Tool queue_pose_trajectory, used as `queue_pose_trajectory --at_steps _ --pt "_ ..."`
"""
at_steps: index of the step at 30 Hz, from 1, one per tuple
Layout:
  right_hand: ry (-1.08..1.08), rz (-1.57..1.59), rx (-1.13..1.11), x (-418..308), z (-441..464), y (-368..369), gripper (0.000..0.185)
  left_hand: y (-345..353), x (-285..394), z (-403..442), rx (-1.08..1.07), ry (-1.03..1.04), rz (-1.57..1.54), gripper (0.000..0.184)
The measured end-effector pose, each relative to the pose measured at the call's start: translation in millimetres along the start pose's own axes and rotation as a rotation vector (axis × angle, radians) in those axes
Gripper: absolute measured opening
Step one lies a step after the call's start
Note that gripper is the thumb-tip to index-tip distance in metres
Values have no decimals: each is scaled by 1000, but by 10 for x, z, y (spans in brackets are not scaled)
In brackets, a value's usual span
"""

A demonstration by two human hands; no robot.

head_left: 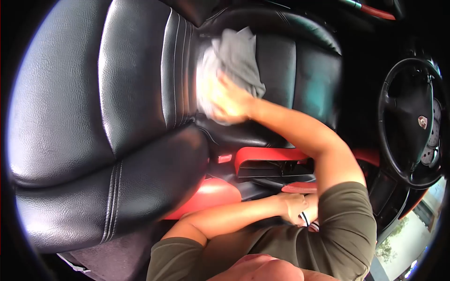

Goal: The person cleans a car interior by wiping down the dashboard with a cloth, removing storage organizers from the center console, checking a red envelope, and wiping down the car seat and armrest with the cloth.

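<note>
My right hand (232, 100), blurred by motion, is on a grey cloth (236, 54) and presses it against the black leather car seat (269, 61). The cloth is bunched up, with loose corners standing out past the hand. It lies on the seat cushion, close to where the cushion meets the backrest (133, 65). Lower down, near my body, my left hand (294, 207) rests beside a white and dark striped band (305, 218). Its fingers are mostly hidden, so their grip does not show.
A red-trimmed side panel (269, 153) and a red seat-belt buckle (225, 158) sit between me and the cushion. Red trim (211, 194) also runs along the seat's base. The steering wheel (386, 122) stands at the right. Dark carpet (115, 255) shows at lower left.
</note>
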State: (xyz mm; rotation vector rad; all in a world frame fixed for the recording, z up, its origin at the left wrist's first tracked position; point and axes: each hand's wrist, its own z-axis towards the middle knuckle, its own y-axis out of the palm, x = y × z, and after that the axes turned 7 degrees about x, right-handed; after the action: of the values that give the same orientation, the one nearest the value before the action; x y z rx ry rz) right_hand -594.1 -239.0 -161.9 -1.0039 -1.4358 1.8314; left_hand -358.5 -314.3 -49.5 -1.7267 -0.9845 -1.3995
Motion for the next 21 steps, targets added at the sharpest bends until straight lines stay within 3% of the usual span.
queue_pose_trajectory --at_steps 2,4,6,8,10,13,14,16,17,18,19,21 --pt "-193 450 -61 -65 -283 152 71 49 2 2 65 6 -30 52" --pt "-266 682 -180 299 -141 258 71 52 42 8 64 -17 -33 50" --pt "-160 590 50 649 179 155 75 123 -58 5 157 38 -63 46" --pt "80 320 508 1038 557 365 80 404 -275 60 325 158 -131 44" --pt "258 81 369 1116 847 175 80 459 -334 50 451 287 -226 45" --pt "279 104 308 1023 766 53 77 297 -232 -44 498 348 -415 50" --pt "308 117 274 1017 676 -4 79 275 -234 -69 471 324 -407 52" --pt "569 297 130 1101 293 -232 80 273 -291 -31 410 264 -310 55" --pt "538 115 233 1297 9 -98 80 333 -348 -2 377 222 -231 56" --pt "659 173 71 1367 -246 -429 79 142 -199 -62 226 87 -207 56" --pt "594 -29 234 1557 -670 -300 81 -45 -49 -124 72 -42 -161 56" --pt "757 -133 242 1605 -1267 -731 90 94 -132 -70 162 8 -187 56"
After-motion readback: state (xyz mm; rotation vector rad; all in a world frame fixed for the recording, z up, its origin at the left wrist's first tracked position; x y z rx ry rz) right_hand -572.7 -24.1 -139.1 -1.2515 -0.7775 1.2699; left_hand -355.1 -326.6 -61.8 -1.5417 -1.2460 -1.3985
